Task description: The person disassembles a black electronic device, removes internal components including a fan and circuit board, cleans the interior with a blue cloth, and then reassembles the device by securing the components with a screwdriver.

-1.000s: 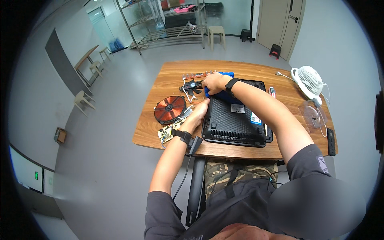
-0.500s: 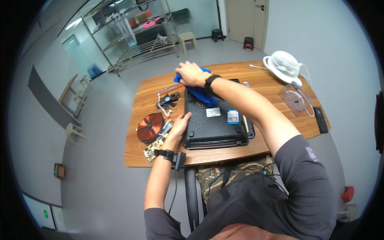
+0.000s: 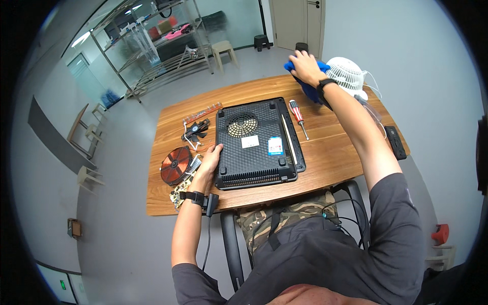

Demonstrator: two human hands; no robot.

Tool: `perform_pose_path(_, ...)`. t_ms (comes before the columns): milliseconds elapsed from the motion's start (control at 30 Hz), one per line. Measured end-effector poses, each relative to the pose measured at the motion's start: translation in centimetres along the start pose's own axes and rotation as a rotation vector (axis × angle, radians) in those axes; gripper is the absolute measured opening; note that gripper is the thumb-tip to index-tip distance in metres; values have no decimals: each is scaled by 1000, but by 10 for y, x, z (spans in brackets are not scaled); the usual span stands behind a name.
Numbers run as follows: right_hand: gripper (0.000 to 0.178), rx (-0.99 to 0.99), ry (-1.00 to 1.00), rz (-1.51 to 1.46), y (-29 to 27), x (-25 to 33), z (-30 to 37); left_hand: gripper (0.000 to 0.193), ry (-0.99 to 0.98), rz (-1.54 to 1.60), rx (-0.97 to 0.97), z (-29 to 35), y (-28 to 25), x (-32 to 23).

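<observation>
Apparently steadying black casing (image 3: 235,155) with left hand (image 3: 210,161) | cannot tell if closed | pinching blue cloth (image 3: 310,93) in right hand (image 3: 306,69)

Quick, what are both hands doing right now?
Left hand: touching the black, rectangular, textured plastic casing; whether it's gripping can't be told.
Right hand: holding a crumpled blue cloth.

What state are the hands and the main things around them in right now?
Right hand: closed on cloth
Left hand: touching casing's left edge
Blue cloth: bunched, hanging from the hand
Black casing: flat, vented side up
Screwdriver: lying beside casing
Copper coil: lying flat
Small black fan: lying outside casing
Circuit board: partly hidden
White fan: running or off, cannot tell
</observation>
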State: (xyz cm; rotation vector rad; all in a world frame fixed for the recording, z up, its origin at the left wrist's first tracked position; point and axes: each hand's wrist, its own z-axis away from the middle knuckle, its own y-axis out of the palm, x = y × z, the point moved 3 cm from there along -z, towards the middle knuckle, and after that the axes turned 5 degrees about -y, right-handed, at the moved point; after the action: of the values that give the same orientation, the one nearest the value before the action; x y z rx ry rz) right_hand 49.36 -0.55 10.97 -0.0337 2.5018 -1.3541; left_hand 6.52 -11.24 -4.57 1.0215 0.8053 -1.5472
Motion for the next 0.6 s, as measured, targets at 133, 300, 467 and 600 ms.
perform_pose_path(133,44,78,72,0,45,-18,51,39,3,9,28,-5,-3,2)
perform_pose_path(300,55,524,215,-137,86,-12,94,40,-17,-11,-23,-4,-4,2)
perform_pose_path(467,65,390,221,11,84,-10,86,39,21,-57,23,-16,-8,7)
perform_pose_path(600,48,216,121,-169,42,22,65,39,5,-58,-12,-9,-8,9)
